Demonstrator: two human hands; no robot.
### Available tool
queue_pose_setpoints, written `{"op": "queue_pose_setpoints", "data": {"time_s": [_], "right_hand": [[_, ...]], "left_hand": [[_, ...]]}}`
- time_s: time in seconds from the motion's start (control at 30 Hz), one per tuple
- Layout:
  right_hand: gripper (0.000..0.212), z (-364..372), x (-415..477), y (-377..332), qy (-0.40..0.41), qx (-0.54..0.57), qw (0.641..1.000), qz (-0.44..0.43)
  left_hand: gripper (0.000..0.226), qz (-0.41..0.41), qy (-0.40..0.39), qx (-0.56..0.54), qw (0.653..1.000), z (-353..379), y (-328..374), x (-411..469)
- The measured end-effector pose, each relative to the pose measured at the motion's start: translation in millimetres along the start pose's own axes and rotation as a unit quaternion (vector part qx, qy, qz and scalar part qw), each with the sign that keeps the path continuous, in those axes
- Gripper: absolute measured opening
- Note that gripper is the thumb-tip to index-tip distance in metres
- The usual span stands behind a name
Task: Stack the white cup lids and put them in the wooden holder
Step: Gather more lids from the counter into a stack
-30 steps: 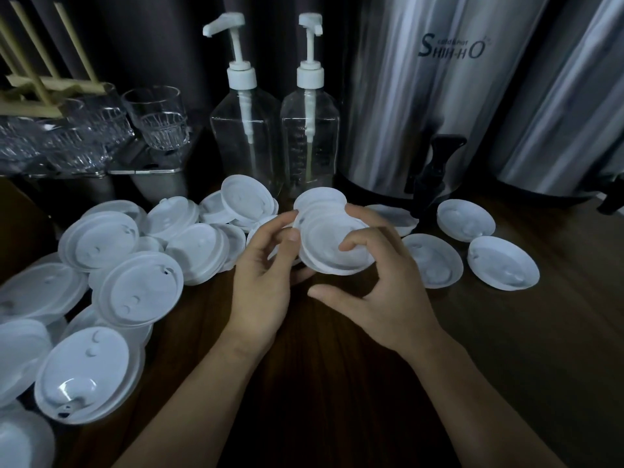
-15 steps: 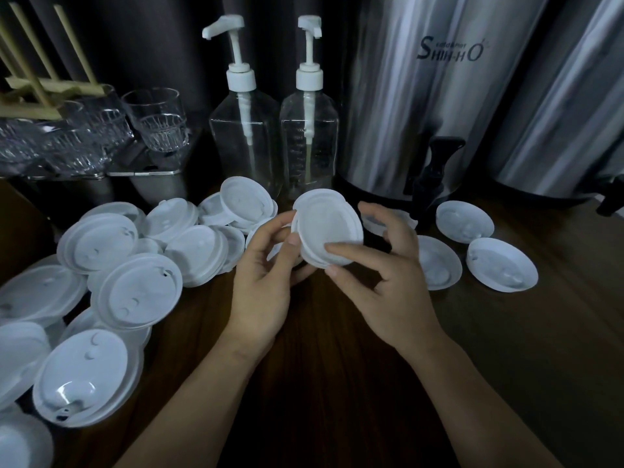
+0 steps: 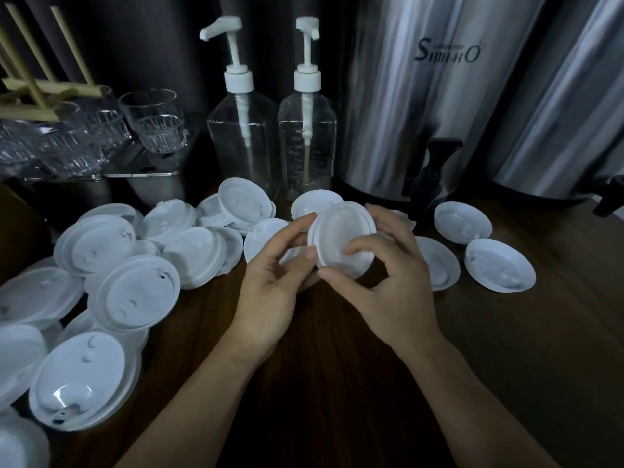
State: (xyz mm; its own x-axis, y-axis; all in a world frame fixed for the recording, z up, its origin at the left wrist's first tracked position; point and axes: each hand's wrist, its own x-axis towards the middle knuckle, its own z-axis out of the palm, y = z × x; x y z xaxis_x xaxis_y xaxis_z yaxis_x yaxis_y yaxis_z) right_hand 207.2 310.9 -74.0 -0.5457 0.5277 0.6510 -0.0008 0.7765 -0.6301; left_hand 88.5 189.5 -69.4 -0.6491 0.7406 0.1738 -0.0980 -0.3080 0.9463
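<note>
Both hands hold a small stack of white cup lids (image 3: 339, 231) tilted up over the middle of the dark wooden table (image 3: 337, 383). My left hand (image 3: 270, 285) pinches its left edge with thumb and fingers. My right hand (image 3: 388, 275) curls round its right and lower side, a fingertip pressing on its face. Several loose white lids (image 3: 135, 292) lie scattered across the left of the table, and three more lids (image 3: 499, 265) lie to the right. The wooden holder (image 3: 33, 86), with slanted pegs, stands at the far left back, partly cut off.
Two clear pump bottles (image 3: 243, 136) stand behind the lids. Two large steel dispensers (image 3: 422, 96) with black taps fill the back right. Drinking glasses (image 3: 155, 123) sit on a metal tray at the back left.
The lid stack has been lifted off the table and tilted upright toward me. My right hand shifted from its top edge to wrap its right side, finger on its face.
</note>
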Motion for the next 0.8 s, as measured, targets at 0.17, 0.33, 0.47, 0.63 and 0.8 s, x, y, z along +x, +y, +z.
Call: {"op": "queue_pose_setpoints", "data": {"time_s": [0.17, 0.33, 0.47, 0.63, 0.8], "right_hand": [[0.076, -2.7, -1.4, -3.9, -0.051, 0.022, 0.998, 0.025], [0.080, -1.6, -1.6, -5.0, -0.075, 0.018, 0.997, -0.005], [0.073, -3.9, -0.2, -5.0, -0.101, 0.014, 0.994, -0.028], [0.069, -5.6, -1.1, -3.3, -0.130, -0.005, 0.991, -0.020], [0.070, -7.6, -1.0, -1.6, -0.149, -0.004, 0.989, -0.013]], "left_hand": [[0.043, -0.006, 0.017, -0.011, 1.000, 0.1, 0.9, 0.9], [0.030, -0.006, 0.038, -0.003, 0.999, -1.6, -1.5, 2.0], [0.028, -0.011, 0.043, 0.004, 0.999, -2.9, -2.7, 2.9], [0.041, -0.019, 0.042, 0.003, 0.999, -3.4, -3.2, 2.7], [0.045, -0.023, 0.022, 0.000, 0.999, -2.2, 0.2, 0.9]]}}
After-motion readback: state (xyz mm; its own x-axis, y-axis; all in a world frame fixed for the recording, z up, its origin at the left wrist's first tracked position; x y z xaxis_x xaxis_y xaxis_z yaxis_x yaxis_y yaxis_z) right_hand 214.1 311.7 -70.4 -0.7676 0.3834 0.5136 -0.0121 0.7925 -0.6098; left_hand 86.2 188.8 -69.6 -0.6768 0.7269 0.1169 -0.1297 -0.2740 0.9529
